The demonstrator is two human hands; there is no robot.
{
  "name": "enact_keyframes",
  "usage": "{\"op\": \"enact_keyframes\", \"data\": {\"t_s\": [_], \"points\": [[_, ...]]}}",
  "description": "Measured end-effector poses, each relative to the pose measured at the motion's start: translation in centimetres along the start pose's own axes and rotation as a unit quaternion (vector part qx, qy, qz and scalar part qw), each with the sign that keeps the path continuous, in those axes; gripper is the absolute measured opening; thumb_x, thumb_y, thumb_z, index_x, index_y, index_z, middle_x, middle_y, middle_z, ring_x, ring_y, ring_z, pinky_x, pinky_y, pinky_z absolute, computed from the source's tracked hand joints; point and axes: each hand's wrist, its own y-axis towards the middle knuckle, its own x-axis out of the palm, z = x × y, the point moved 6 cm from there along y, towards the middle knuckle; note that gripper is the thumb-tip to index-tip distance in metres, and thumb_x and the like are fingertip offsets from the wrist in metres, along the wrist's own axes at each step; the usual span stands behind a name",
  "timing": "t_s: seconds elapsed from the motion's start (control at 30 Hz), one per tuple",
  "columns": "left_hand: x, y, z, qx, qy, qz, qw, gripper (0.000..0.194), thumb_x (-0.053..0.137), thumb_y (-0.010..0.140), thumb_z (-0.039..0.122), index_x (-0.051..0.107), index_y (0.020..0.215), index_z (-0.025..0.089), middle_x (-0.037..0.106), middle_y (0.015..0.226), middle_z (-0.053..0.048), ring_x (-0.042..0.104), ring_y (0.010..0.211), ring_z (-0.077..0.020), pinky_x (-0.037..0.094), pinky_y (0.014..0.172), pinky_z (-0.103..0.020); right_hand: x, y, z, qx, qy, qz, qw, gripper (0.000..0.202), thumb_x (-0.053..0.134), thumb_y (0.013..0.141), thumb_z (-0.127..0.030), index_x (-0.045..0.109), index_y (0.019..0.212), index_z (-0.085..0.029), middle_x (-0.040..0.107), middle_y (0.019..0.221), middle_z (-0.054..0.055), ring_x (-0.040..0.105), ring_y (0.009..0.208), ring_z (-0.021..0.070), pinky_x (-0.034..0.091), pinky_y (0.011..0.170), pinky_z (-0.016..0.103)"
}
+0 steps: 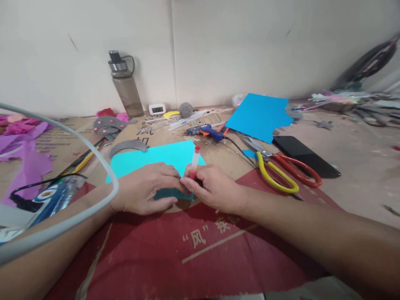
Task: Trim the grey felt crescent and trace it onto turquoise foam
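Note:
My right hand (208, 185) is closed around a red pen (195, 160) with a clear barrel, held nearly upright. Its tip, mostly hidden by my fingers, is near the front right part of a light turquoise sheet (156, 153). My left hand (150, 185) lies on that sheet with its fingers stretched out and flat, the fingertips close beside the pen. A curved grey piece (128, 146) lies by the sheet's far left corner. Whether there are marks under my hands cannot be seen.
Scissors (278, 166) with yellow and red handles lie at right beside a black phone (304, 156) and a blue sheet (261, 116). Behind are a blue glue gun (208, 132) and a bottle (126, 89). A pale cable (103, 164) arcs across the left.

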Motion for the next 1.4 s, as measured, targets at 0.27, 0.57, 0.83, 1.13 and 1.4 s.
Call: {"op": "enact_keyframes", "data": {"t_s": [0.27, 0.57, 0.83, 1.13, 1.4], "points": [[-0.3, -0.1, 0.0, 0.011, -0.025, 0.008, 1.0, 0.025, 0.05, 0.08, 0.008, 0.067, 0.095, 0.019, 0.07, 0.094, -0.007, 0.063, 0.092, -0.018, 0.048, 0.085, -0.028, 0.0, 0.0, -0.1, -0.008, 0.015, 0.014, 1.0, 0.032, 0.041, 0.095, -0.032, 0.058, 0.074, -0.016, 0.063, 0.071, 0.003, 0.055, 0.062, 0.0114, 0.039, 0.063, 0.024], [-0.4, 0.0, 0.4, 0.024, -0.031, 0.014, 0.999, 0.026, 0.05, 0.08, 0.008, 0.067, 0.097, 0.019, 0.071, 0.098, -0.007, 0.064, 0.094, -0.0182, 0.048, 0.088, -0.03, -1.7, -0.2, 0.8, 0.026, 0.15, 0.13, 0.98, 0.031, 0.043, 0.094, -0.037, 0.05, 0.07, -0.02, 0.052, 0.06, -0.003, 0.05, 0.058, 0.0098, 0.04, 0.058, 0.022], [-0.3, 0.2, 0.5, 0.031, -0.031, 0.009, 0.999, 0.03, 0.05, 0.08, 0.006, 0.067, 0.101, 0.018, 0.071, 0.103, -0.008, 0.064, 0.097, -0.0181, 0.048, 0.091, -0.029, -1.5, -0.2, 1.5, 0.071, 0.166, 0.125, 0.976, 0.03, 0.043, 0.095, -0.041, 0.054, 0.079, -0.019, 0.059, 0.062, -0.002, 0.055, 0.055, 0.0096, 0.044, 0.059, 0.022], [-0.3, 0.2, 0.6, 0.025, -0.017, 0.01, 1.0, 0.032, 0.05, 0.078, 0.004, 0.068, 0.101, 0.018, 0.071, 0.101, -0.007, 0.064, 0.096, -0.0178, 0.048, 0.09, -0.029, -1.0, 0.0, 1.6, 0.066, 0.091, 0.09, 0.99, 0.031, 0.044, 0.095, -0.04, 0.056, 0.077, -0.019, 0.065, 0.068, 0.001, 0.062, 0.065, 0.0129, 0.047, 0.068, 0.026], [-0.3, 0.1, 0.4, 0.027, -0.026, 0.012, 0.999, 0.032, 0.048, 0.08, 0.005, 0.068, 0.101, 0.018, 0.071, 0.103, -0.008, 0.063, 0.098, -0.018, 0.047, 0.091, -0.03, -1.5, 0.0, 2.0, 0.084, 0.178, 0.133, 0.971, 0.028, 0.042, 0.095, -0.042, 0.051, 0.079, -0.02, 0.061, 0.064, -0.001, 0.06, 0.06, 0.0121, 0.047, 0.063, 0.025]]}}
